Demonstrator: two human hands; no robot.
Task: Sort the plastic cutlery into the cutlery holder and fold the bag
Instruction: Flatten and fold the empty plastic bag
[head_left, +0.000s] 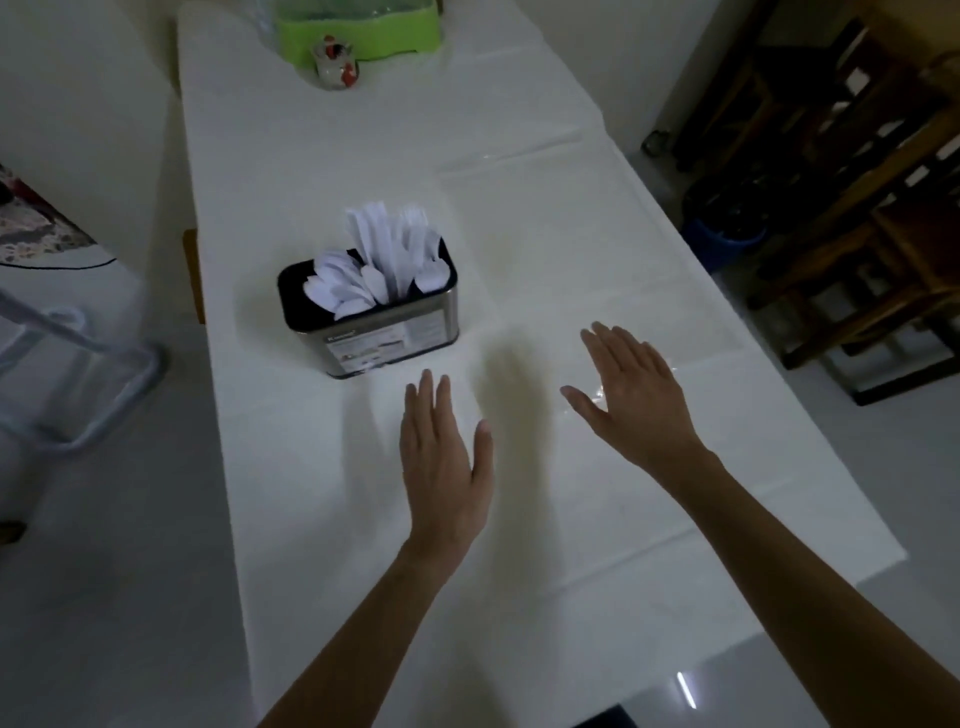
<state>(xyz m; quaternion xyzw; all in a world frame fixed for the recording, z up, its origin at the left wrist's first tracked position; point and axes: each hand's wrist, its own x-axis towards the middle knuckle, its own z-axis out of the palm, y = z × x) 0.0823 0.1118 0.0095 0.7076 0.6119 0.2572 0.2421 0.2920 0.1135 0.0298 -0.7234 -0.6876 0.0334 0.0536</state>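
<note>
Reaching flat-fingered and empty across the tabletop (571, 234), left hand (441, 462) and right hand (634, 400) could topple the packed cutlery holder (395, 338) with one careless sweep.

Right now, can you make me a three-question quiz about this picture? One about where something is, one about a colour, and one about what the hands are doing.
1. Where is the cutlery holder?
A. Standing on the table, just beyond the left hand
B. Lifted up in the air
C. Tipped over on its side

2. What colour is the plastic cutlery in it?
A. Red
B. White
C. Blue

3. How are the left hand and the right hand?
A. Curled round forks
B. Clenched into fists
C. Open, fingers straight, holding nothing

Answers:
1. A, the holder stands upright on the white table, ahead of the left fingertips.
2. B, every piece sticking out of the holder is white.
3. C, both hands are spread flat with nothing in them.
</note>
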